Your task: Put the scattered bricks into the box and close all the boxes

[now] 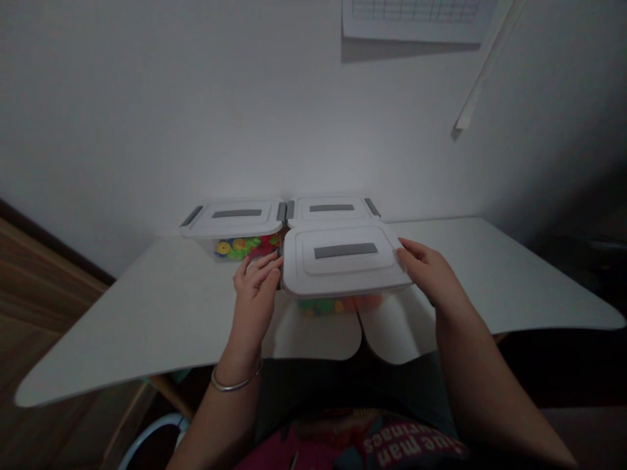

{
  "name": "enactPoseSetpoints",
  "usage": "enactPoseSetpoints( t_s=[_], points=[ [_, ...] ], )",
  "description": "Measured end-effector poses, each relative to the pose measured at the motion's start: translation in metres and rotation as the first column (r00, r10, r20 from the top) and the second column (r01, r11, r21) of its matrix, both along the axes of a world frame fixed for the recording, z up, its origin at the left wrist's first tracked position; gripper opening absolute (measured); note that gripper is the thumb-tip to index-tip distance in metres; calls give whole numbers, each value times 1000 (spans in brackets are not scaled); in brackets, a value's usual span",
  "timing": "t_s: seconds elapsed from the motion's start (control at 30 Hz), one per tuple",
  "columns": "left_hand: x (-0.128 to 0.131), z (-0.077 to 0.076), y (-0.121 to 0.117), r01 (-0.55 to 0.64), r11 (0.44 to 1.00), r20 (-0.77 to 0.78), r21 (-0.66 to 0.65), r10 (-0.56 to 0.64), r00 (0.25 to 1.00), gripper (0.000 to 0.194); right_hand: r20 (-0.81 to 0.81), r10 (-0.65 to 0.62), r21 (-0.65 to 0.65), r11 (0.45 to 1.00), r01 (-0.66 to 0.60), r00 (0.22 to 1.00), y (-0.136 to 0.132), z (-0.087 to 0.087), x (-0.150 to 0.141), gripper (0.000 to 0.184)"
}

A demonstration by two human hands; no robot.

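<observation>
A clear plastic storage box (343,271) with a white lid and a grey handle is in front of me, between my two hands. Colourful pieces show through its front wall. At its left end is my left hand (255,284), fingers bent against the side and a silver bangle at the wrist. My right hand (426,267) grips the opposite end, thumb and fingers around the lid's edge. I cannot tell whether the box's base touches the table.
Two similar lidded boxes stand by the wall: one at left (232,219) with colourful toy pieces, another (333,209) behind the front box. The white table (161,307) has a curved front edge with a notch. A paper chart (416,19) hangs above.
</observation>
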State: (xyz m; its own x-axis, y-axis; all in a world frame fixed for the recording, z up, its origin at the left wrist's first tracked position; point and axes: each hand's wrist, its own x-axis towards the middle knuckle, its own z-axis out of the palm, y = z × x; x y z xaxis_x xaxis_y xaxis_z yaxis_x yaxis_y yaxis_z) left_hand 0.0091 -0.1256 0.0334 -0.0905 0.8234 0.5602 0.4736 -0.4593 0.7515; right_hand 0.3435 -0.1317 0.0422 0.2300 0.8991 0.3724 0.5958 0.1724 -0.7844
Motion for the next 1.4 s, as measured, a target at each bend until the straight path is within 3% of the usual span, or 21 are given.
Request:
enactPoseSetpoints(
  t_s=[0.17, 0.43, 0.63, 0.73, 0.87, 1.0, 1.13, 1.2, 1.3, 1.4],
  points=[
    [0, 7, -3, 0, 1000, -20, 8, 0, 1000, 27, -17, -46, -102, 994, 44, 999, -2, 4, -4, 42],
    [5, 16, -7, -92, 995, -192, 35, 98, 976, 27, 196, -15, -147, 988, 44, 980, -11, 20, -12, 37],
    [3, 16, 0, -45, 999, -97, 15, 46, 994, 22, 245, -35, -97, 994, 60, 969, -10, 21, -13, 36],
    [2, 14, 5, -21, 998, -42, -57, 19, 999, 22, 179, -1, -95, 995, 19, 984, -8, 16, -9, 35],
    [3, 3, 16, 0, 994, 116, -106, 12, 993, 23, -158, 16, -35, 999, -22, 987, 0, -3, 0, 40],
    [8, -10, 30, 128, 933, 426, -337, 30, 904, 49, -485, -56, -58, 998, 32, 873, 7, -20, 1, 60],
    [14, -20, 36, 240, 894, 584, -377, 29, 811, 60, -731, -73, -155, 986, -62, 678, 8, -22, -8, 50],
    [18, -22, 34, 284, 889, 619, -360, 0, 785, 68, -801, -26, -144, 978, -151, 598, 6, -19, -15, 44],
    [24, -14, 27, 344, 865, 666, -366, -15, 746, 70, -862, 86, -68, 957, -283, 500, 2, -14, -22, 40],
    [32, 5, 17, 417, 814, 732, -404, 15, 681, 63, -876, 115, -31, 956, -293, 467, -1, -9, -25, 41]
  ],
)
